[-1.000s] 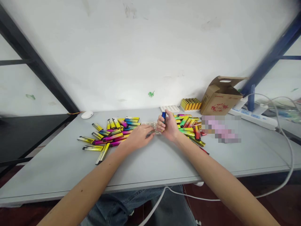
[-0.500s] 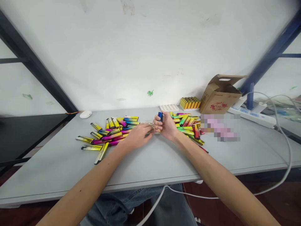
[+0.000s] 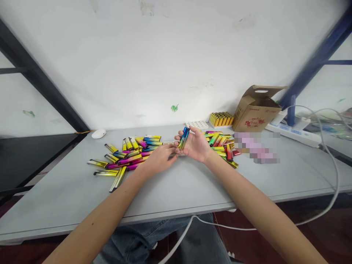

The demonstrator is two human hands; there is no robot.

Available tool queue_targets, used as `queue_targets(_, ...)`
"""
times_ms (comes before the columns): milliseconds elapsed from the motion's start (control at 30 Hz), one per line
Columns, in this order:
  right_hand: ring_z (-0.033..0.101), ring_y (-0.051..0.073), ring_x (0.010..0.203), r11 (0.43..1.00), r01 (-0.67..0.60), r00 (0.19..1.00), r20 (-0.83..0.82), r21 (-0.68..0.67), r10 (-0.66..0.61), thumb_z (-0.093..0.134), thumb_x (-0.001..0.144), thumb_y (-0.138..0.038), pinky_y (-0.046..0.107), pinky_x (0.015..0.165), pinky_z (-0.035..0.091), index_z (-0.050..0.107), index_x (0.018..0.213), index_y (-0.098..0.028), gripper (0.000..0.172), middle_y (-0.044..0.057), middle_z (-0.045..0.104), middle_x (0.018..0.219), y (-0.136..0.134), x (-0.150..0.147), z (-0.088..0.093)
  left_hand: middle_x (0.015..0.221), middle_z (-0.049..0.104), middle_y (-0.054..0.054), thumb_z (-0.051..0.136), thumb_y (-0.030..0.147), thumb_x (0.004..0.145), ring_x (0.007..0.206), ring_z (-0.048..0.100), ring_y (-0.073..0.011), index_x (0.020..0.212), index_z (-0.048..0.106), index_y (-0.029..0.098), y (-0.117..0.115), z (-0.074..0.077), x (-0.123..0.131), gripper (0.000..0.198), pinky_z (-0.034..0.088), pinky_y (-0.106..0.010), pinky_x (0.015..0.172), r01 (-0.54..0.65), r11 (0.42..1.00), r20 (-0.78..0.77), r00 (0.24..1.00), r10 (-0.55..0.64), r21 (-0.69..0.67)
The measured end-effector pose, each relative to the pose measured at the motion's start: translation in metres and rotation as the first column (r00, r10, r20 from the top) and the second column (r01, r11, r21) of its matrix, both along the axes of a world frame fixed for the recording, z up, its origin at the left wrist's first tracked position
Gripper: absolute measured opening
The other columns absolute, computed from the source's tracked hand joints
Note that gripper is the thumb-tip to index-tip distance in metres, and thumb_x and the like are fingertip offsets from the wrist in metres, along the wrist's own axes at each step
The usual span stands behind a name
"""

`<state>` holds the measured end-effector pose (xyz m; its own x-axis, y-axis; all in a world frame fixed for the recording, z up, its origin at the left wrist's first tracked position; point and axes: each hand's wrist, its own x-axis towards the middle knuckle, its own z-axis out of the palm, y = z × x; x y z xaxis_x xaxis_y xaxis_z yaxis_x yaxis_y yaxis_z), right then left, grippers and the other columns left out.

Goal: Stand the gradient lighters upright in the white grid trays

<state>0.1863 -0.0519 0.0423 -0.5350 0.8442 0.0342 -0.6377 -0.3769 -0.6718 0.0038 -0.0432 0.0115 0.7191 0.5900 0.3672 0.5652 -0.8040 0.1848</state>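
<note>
white wall behind, grey desk [image 3: 176, 190] below it. your right hand [image 3: 195, 146] at the centre of the frame grasps one blue-and-gold lighter [image 3: 183, 138], tilted, between thumb and fingers, lifted off the desk. your left hand [image 3: 159, 158] rests loosely uncurled, holding nothing, fingertips touching a pale tray [image 3: 172, 143] just left of the lighter. loose lighters lie heaped at centre left [image 3: 129, 156] and centre right [image 3: 221, 145]. as i judge it, the glossy lighter could slip from that light pinch into the heaps, and your left wrist sits close enough to nudge the nearest ones.
</note>
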Motion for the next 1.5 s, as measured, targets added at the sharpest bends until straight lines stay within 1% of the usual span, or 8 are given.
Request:
queue_targets(100,0.049,0.015,0.062,0.998,0.054,0.999,0.005,-0.015,-0.054,0.035,0.089,-0.053,0.027,0.053,0.043,0.044,0.077,-0.021,0.035,0.0,0.049,0.071,0.0013,0.0012,-0.0005,0.117,0.067,-0.008,0.048,0.022,0.093,0.113,0.06,-0.024,0.107,0.068,0.021,0.0014,-0.0017,-0.0005,0.025,0.047,-0.04,0.1,-0.004,1.0,0.003,1.0,0.004,-0.018)
queue_targets(300,0.033,0.011,0.047,0.996,0.078,0.995,0.06,-0.043,-0.076,0.031,0.09,-0.048,0.021,0.042,0.029,0.033,0.068,-0.022,0.034,-0.004,0.034,0.058,0.0017,-0.003,-0.0012,0.116,0.069,-0.007,0.047,0.021,0.093,0.114,0.06,-0.023,0.109,0.068,0.021,0.0014,-0.001,0.0005,0.026,0.047,-0.038,0.1,0.013,1.0,-0.025,1.0,-0.013,-0.015)
queue_targets(433,0.03,0.01,0.045,0.992,0.114,0.992,0.065,-0.062,-0.11,0.028,0.09,-0.045,0.02,0.039,0.024,0.033,0.068,-0.022,0.032,-0.005,0.032,0.058,0.0011,-0.0071,-0.0014,0.116,0.068,-0.007,0.047,0.021,0.093,0.113,0.06,-0.0237,0.11,0.068,0.021,0.0009,0.0001,0.0009,0.027,0.047,-0.039,0.099,0.015,1.0,-0.033,0.999,-0.015,-0.016)
queue_targets(767,0.035,0.011,0.05,0.995,0.099,0.993,0.058,0.004,-0.099,0.033,0.086,-0.047,0.019,0.041,0.026,0.038,0.072,-0.022,0.03,-0.003,0.035,0.062,-0.0011,-0.0027,-0.0017,0.119,0.067,-0.005,0.049,0.02,0.092,0.115,0.06,-0.0223,0.109,0.067,0.022,0.0022,-0.0014,-0.0007,0.025,0.047,-0.037,0.1,0.028,0.999,0.002,1.0,-0.028,-0.025)
queue_targets(967,0.041,0.012,0.054,0.997,0.074,0.994,0.084,0.009,-0.075,0.033,0.083,-0.045,0.023,0.048,0.035,0.039,0.071,-0.021,0.027,-0.003,0.037,0.064,-0.0012,-0.0052,-0.0038,0.113,0.068,-0.007,0.048,0.019,0.092,0.11,0.061,-0.0226,0.107,0.066,0.019,0.0,0.0015,0.0004,0.024,0.048,-0.036,0.096,0.002,0.999,-0.003,1.0,-0.003,-0.045)
queue_targets(1233,0.039,0.012,0.053,0.999,0.05,0.996,0.079,0.005,-0.05,0.032,0.083,-0.044,0.022,0.047,0.032,0.039,0.071,-0.021,0.026,-0.003,0.036,0.064,-0.0014,-0.0048,-0.0051,0.113,0.068,-0.008,0.047,0.018,0.092,0.11,0.061,-0.0234,0.106,0.066,0.018,-0.0005,0.0028,0.0005,0.023,0.048,-0.036,0.095,0.006,0.999,-0.023,1.0,-0.006,-0.036)
queue_targets(1333,0.035,0.011,0.051,0.998,0.066,0.993,0.099,-0.007,-0.065,0.034,0.082,-0.043,0.021,0.045,0.029,0.037,0.069,-0.021,0.025,-0.004,0.034,0.062,-0.0019,-0.0054,-0.0045,0.115,0.068,-0.007,0.048,0.018,0.092,0.111,0.06,-0.0231,0.107,0.066,0.019,0.0003,0.0016,0.0003,0.024,0.048,-0.037,0.096,0.006,0.999,-0.023,1.0,-0.007,-0.034)
queue_targets(1500,0.035,0.012,0.051,0.996,0.09,0.992,0.089,-0.019,-0.088,0.033,0.083,-0.044,0.021,0.044,0.029,0.033,0.068,-0.022,0.026,-0.003,0.033,0.06,-0.0031,-0.0065,-0.0021,0.116,0.067,-0.008,0.047,0.019,0.092,0.113,0.06,-0.0231,0.109,0.065,0.019,0.0008,0.0009,0.0002,0.025,0.047,-0.037,0.098,0.015,1.0,-0.021,1.0,-0.015,-0.026)
